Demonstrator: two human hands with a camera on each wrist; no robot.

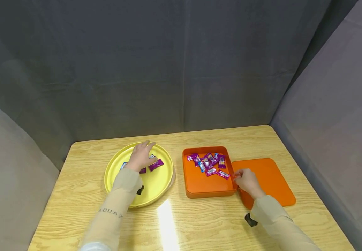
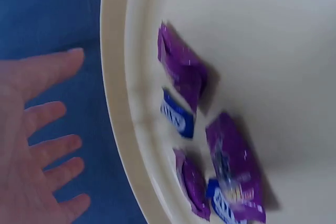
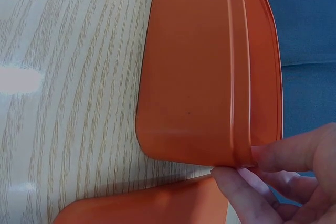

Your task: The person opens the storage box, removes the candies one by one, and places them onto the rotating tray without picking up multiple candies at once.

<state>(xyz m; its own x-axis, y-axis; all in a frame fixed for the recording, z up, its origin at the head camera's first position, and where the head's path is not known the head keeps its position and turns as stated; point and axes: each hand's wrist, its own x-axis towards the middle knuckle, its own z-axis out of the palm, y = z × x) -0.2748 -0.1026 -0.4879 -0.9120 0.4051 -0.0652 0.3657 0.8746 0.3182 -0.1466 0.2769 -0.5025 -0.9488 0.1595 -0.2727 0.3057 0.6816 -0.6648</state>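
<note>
Let the right hand [image 1: 248,182], fingers pinching the box [image 1: 200,183], steady it while the left hand [image 1: 141,157], fingers spread and empty, dips gently to the candies [image 1: 156,165] on the plate [image 1: 153,186] left of the box.

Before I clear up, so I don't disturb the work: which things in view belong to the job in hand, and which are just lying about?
In the job, apparently:
yellow tray and its wrapped sweets, below the left hand
orange box, gripped by the right hand, and boxed sweets

Lying about, probably:
flat orange lid, beside the box
</note>
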